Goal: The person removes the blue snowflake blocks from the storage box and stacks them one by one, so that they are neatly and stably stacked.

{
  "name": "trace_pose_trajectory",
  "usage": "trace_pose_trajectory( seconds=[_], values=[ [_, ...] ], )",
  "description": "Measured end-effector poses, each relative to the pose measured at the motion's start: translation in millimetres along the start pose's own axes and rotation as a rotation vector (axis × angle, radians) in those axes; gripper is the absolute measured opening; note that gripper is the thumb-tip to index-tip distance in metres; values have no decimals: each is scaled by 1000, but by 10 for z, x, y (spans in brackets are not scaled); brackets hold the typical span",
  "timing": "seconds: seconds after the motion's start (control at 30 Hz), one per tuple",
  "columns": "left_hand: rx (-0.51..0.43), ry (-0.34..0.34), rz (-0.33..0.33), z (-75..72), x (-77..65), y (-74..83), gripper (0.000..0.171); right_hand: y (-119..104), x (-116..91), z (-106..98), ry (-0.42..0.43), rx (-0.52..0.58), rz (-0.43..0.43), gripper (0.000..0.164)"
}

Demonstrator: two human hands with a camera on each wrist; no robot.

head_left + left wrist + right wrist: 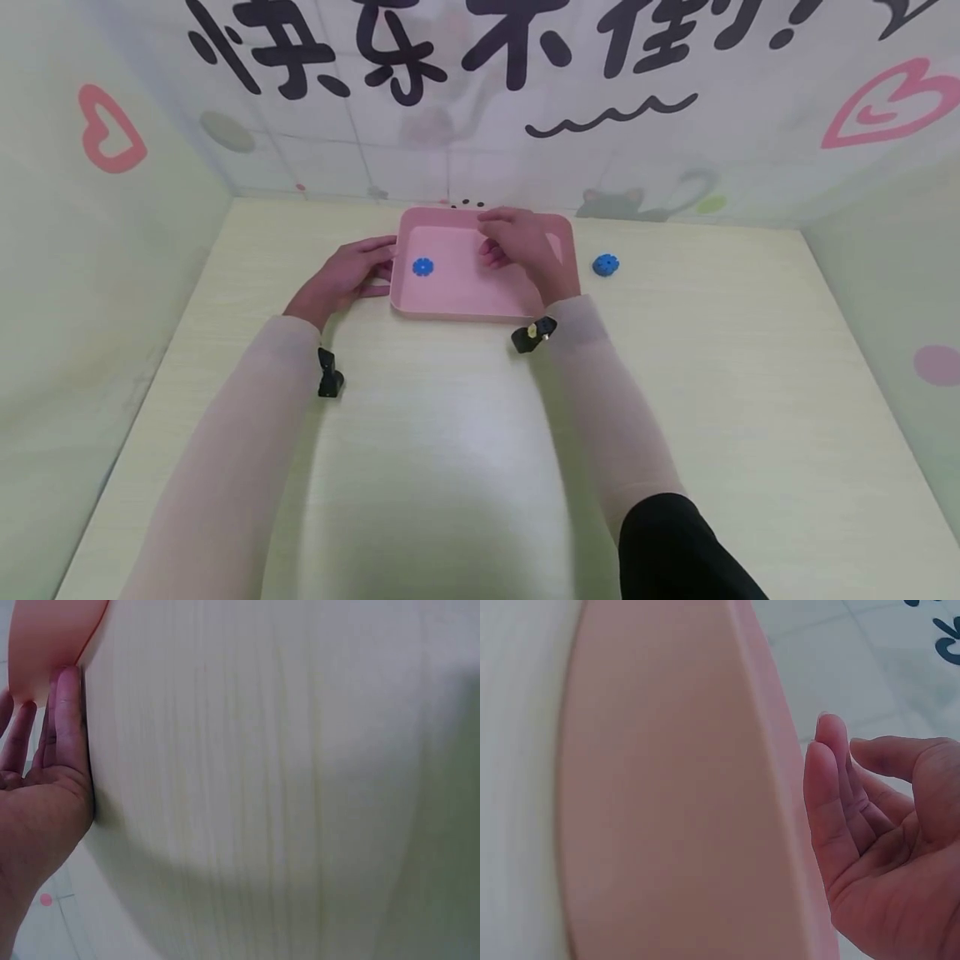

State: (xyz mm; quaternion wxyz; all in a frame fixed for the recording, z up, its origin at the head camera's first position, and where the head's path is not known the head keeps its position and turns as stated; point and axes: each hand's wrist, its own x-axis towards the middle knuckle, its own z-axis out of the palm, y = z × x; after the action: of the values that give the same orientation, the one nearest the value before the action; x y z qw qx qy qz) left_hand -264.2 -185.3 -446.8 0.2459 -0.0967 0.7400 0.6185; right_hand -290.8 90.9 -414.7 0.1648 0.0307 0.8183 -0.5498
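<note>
A pink tray (457, 292) lies on the table near the back wall. My left hand (352, 271) is at its left end, fingers nearly straight; in the left wrist view this hand (45, 795) has its fingertips against the tray's outer wall (56, 645). Above the tray's right half is my right hand (517, 242), loosely bent with no object visible in it. The right wrist view shows that hand's fingers (825, 802) relaxed and the thumb apart from them. A blue flower-shaped piece (423, 267) rests inside the tray, toward its left end.
To the right of the tray, a blue notched piece or small stack (605, 265) is on the pale wood table (442, 433). Behind stands a printed cloth backdrop (480, 158) with dark lettering; cloth also hangs at both sides.
</note>
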Motion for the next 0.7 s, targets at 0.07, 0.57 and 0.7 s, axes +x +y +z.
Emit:
trace_pose_trajectory(
  seconds=[0.07,0.57,0.7],
  values=[
    [-3,0,-2,-2,12,-8,50,23,19,78,-34,18,-25,36],
    [-2,-3,11,-8,-7,-10,49,129,74,500,-127,45,-85,35],
    [-5,-11,6,-9,-2,-5,49,150,67,567,-170,81,-66,35]
  ],
)
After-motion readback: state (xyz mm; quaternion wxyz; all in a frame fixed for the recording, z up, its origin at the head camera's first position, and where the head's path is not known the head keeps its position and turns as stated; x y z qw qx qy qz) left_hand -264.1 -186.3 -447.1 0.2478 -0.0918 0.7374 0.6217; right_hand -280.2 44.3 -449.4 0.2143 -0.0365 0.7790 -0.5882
